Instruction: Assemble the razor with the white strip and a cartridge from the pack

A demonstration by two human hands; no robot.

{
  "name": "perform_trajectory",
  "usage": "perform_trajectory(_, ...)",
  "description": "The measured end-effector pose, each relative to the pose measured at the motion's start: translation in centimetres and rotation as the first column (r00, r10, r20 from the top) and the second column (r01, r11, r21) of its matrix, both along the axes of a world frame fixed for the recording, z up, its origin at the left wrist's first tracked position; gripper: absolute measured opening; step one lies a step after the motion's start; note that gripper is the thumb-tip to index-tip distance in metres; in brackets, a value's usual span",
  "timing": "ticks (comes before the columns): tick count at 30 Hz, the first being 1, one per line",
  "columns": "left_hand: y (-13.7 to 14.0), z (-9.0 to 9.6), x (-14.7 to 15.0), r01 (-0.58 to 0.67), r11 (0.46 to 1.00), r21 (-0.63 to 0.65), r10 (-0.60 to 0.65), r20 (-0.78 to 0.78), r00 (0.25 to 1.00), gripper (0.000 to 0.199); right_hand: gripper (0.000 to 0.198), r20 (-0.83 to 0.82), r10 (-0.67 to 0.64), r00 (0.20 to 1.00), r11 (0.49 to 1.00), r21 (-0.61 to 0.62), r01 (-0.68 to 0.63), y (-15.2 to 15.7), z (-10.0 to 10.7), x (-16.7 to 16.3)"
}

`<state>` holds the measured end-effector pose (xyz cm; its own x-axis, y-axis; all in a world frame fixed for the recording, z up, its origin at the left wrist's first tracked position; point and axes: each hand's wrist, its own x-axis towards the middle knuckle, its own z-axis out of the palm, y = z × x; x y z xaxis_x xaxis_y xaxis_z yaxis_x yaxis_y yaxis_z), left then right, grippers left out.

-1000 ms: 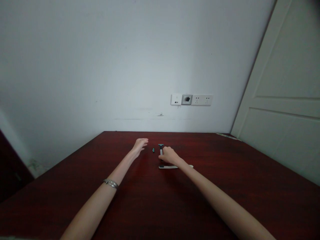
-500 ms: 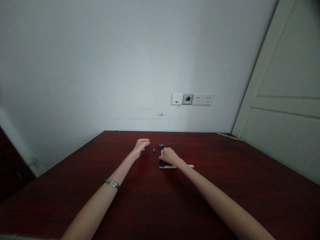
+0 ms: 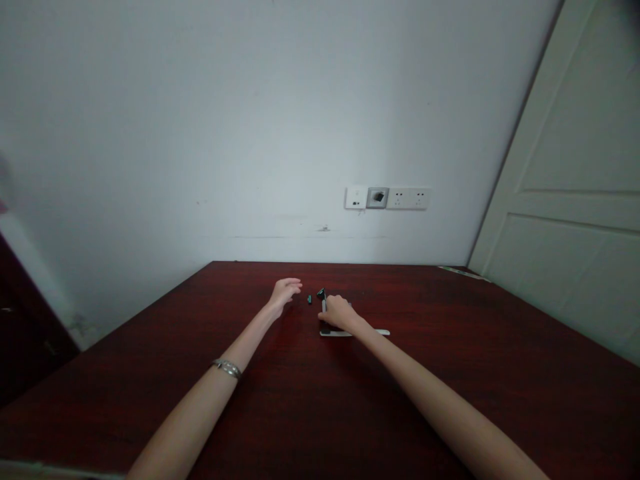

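My right hand (image 3: 337,312) is closed around the handle of a razor (image 3: 321,293), whose dark head sticks out beyond the fingers; most of the handle is hidden. Just left of it lies a small black-and-teal piece (image 3: 309,299) that looks like a razor cartridge. Under my right wrist, a long white strip with a black end (image 3: 340,333) lies crosswise on the table, partly covered by the forearm. My left hand (image 3: 285,291) is held left of the small piece, fingers stretched out and apart, with nothing in it.
The dark red wooden table (image 3: 280,413) reaches back to a white wall with a row of sockets (image 3: 387,198). A pale panelled door (image 3: 565,253) stands on the right. A thin pale strip (image 3: 463,273) lies along the table's back right edge.
The razor's head has turned from lying crosswise to a tilted angle in my right hand. My left hand stays almost in place, and the view has shifted slightly.
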<state>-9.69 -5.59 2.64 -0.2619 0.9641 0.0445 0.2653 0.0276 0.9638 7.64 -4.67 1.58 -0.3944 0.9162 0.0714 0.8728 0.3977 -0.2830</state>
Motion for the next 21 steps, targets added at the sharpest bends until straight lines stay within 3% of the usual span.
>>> perform_trajectory(7,1.4,-1.7,-0.7,0.129,0.991,0.043,-0.12,-0.171,0.978,0.04,0.032,-0.051,0.014,0.999,0.999,0.035,-0.012,0.5,0.3,0.5)
perform_trajectory(14,2.7,-3.0,-2.0,0.264,0.964,0.033,-0.213,-0.5,0.839,0.055,0.027,-0.212,0.044,0.976,0.998,0.051,-0.034,2.2,2.3,4.4)
perform_trajectory(21,3.1,-2.9,-1.2,0.37,0.928,0.027,-0.295,-0.551,0.78,0.057,0.027,-0.37,0.086,0.925,0.996,0.024,-0.083,2.2,2.4,6.7)
